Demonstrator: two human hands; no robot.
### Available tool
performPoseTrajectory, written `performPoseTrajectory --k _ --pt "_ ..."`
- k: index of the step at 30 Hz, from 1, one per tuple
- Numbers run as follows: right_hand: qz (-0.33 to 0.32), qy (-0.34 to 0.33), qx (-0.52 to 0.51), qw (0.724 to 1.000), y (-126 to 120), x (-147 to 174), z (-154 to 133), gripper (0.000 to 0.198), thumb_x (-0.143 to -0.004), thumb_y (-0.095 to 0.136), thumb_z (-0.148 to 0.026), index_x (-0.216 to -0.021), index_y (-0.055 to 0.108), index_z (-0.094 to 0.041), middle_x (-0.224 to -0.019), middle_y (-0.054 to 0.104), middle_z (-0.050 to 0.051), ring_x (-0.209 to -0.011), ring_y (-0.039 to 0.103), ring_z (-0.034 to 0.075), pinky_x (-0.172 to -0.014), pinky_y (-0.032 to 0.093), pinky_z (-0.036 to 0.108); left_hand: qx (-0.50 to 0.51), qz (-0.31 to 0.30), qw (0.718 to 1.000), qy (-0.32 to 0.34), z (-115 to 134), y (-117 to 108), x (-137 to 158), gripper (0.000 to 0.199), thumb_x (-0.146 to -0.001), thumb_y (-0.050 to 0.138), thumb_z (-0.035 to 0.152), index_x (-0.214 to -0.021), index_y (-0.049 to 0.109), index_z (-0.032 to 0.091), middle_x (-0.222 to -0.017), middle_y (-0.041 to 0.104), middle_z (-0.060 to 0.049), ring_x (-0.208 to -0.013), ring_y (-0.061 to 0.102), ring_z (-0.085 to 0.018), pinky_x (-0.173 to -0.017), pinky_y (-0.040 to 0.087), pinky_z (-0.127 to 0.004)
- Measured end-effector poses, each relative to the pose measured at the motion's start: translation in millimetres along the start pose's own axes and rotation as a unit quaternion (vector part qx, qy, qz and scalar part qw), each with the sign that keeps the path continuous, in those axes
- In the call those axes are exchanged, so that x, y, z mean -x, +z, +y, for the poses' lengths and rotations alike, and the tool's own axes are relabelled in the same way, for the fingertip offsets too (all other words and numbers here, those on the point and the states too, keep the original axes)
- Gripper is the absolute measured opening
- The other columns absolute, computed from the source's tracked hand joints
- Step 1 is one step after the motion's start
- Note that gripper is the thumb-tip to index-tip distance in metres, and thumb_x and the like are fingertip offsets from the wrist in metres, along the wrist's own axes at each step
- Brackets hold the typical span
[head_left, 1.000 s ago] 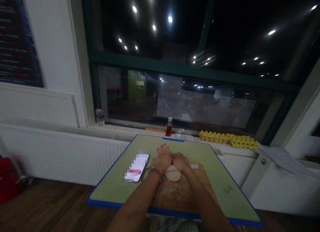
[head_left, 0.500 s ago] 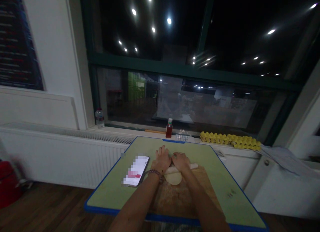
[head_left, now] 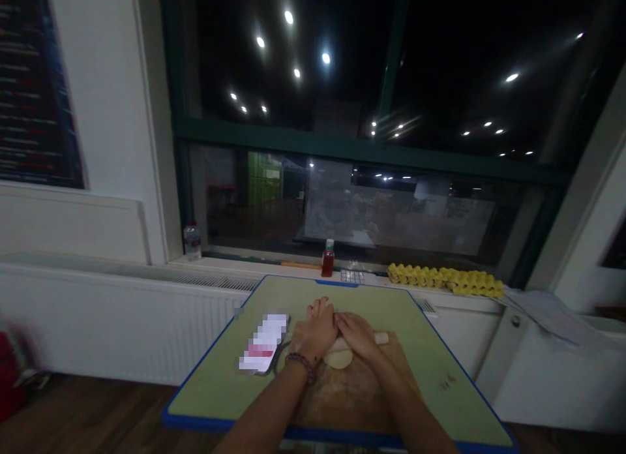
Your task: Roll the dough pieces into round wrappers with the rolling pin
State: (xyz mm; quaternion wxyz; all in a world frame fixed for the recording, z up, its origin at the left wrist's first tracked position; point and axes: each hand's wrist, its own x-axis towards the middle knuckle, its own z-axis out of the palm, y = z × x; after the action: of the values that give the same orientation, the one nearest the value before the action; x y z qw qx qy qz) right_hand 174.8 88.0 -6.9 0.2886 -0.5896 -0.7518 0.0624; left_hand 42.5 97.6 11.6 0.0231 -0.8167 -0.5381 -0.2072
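On a wooden board (head_left: 352,398) a pale rolling pin (head_left: 381,338) lies crosswise, its right end showing past my right hand. A flat piece of pale dough (head_left: 339,360) sits under and in front of the pin. My left hand (head_left: 320,325), with a beaded bracelet at the wrist, rests over the pin's left part with its fingers stretched forward. My right hand (head_left: 357,333) lies palm down across the pin, fingers slanting left and touching the left hand. Neither hand's fingers wrap round the pin; its left part is mostly hidden.
The board is on a green table (head_left: 450,408) with blue edging. A phone (head_left: 267,343) with a lit screen lies left of the hands. Along the windowsill stand a red-filled bottle (head_left: 327,261), a clear bottle (head_left: 192,242) and yellow egg trays (head_left: 445,279). A radiator (head_left: 122,330) runs at left.
Both hands have drawn slightly closer together on the pin; the right hand's fingers now meet the left hand. The camera view has tilted up a little.
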Motion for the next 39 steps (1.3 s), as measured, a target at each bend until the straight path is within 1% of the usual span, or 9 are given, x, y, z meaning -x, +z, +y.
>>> performPoseTrajectory --k 5,11,16,20,24,28,31,36,39 --pt "0.133 -0.055 -0.196 0.970 -11 18 17 0.037 -0.093 0.037 -0.031 -0.121 0.059 -0.023 -0.126 0.061 0.006 -0.119 0.053 0.017 -0.103 0.040 0.033 0.008 -0.003 1.000 -0.010 -2 1 1 0.035 -0.088 0.043 0.026 -0.118 0.057 0.014 -0.142 0.044 -0.014 -0.129 0.036 -0.031 -0.108 0.026 -0.047" --pt "0.034 -0.137 0.018 0.990 -35 38 5 0.027 -0.084 0.061 -0.036 -0.109 0.065 -0.026 -0.110 0.066 0.003 -0.106 0.055 0.019 -0.098 0.039 0.034 0.015 -0.007 1.000 -0.023 -9 0 -2 0.030 -0.088 0.042 0.023 -0.110 0.059 0.014 -0.133 0.049 -0.013 -0.122 0.042 -0.029 -0.103 0.031 -0.046" --pt "0.002 -0.114 0.102 0.988 -39 42 -4 0.045 -0.077 0.070 -0.046 -0.118 0.062 -0.028 -0.115 0.063 0.004 -0.107 0.055 0.021 -0.097 0.038 0.035 0.019 0.033 0.999 0.013 -6 -9 3 0.027 -0.089 0.038 0.018 -0.106 0.058 0.016 -0.120 0.056 -0.011 -0.111 0.047 -0.025 -0.098 0.035 -0.043" --pt "-0.013 -0.099 0.142 0.985 -40 44 -4 0.033 -0.080 0.067 -0.050 -0.107 0.066 -0.030 -0.109 0.063 0.001 -0.097 0.058 0.020 -0.088 0.042 0.032 0.042 0.083 0.994 0.064 -4 -14 11 0.027 -0.089 0.039 0.016 -0.111 0.055 0.019 -0.120 0.057 -0.008 -0.114 0.047 -0.024 -0.099 0.034 -0.042" --pt "0.007 -0.086 0.179 0.980 -37 41 -2 0.029 -0.082 0.065 -0.051 -0.099 0.067 -0.027 -0.106 0.065 0.001 -0.093 0.059 0.021 -0.084 0.043 0.032 0.066 0.133 0.980 0.134 -11 -17 19 0.030 -0.089 0.043 0.018 -0.116 0.054 0.022 -0.136 0.050 -0.007 -0.124 0.041 -0.025 -0.101 0.031 -0.045" --pt "0.093 0.000 0.200 0.975 -34 35 4 0.024 -0.090 0.056 -0.045 -0.099 0.066 -0.024 -0.105 0.064 0.004 -0.089 0.060 0.021 -0.082 0.042 0.032 0.103 0.182 0.973 0.097 -23 -24 22 0.034 -0.093 0.039 0.023 -0.124 0.053 0.023 -0.141 0.046 -0.008 -0.128 0.039 -0.026 -0.102 0.032 -0.048" --pt "0.166 0.052 0.194 0.965 -33 32 10 0.023 -0.094 0.049 -0.038 -0.105 0.063 -0.023 -0.107 0.063 0.006 -0.090 0.060 0.020 -0.081 0.042 0.032 0.116 0.107 0.976 0.152 -31 -27 27 0.037 -0.096 0.037 0.029 -0.129 0.052 0.025 -0.147 0.042 -0.007 -0.134 0.035 -0.024 -0.108 0.030 -0.048" --pt "0.204 0.077 0.175 0.960 -32 31 15 0.023 -0.096 0.047 -0.036 -0.111 0.060 -0.024 -0.109 0.062 0.007 -0.090 0.060 0.020 -0.080 0.042 0.033 0.130 -0.128 0.940 0.287 -38 -14 46 0.050 -0.099 0.033 0.044 -0.147 0.032 0.032 -0.155 0.032 -0.002 -0.143 0.026 -0.021 -0.117 0.023 -0.045" --pt "0.193 0.063 0.161 0.966 -31 31 16 0.024 -0.096 0.047 -0.036 -0.112 0.059 -0.025 -0.108 0.061 0.006 -0.091 0.060 0.021 -0.081 0.041 0.033 0.132 -0.165 0.935 0.284 -40 -9 52 0.059 -0.098 0.034 0.050 -0.151 0.025 0.026 -0.156 0.026 -0.007 -0.144 0.020 -0.024 -0.118 0.019 -0.048"
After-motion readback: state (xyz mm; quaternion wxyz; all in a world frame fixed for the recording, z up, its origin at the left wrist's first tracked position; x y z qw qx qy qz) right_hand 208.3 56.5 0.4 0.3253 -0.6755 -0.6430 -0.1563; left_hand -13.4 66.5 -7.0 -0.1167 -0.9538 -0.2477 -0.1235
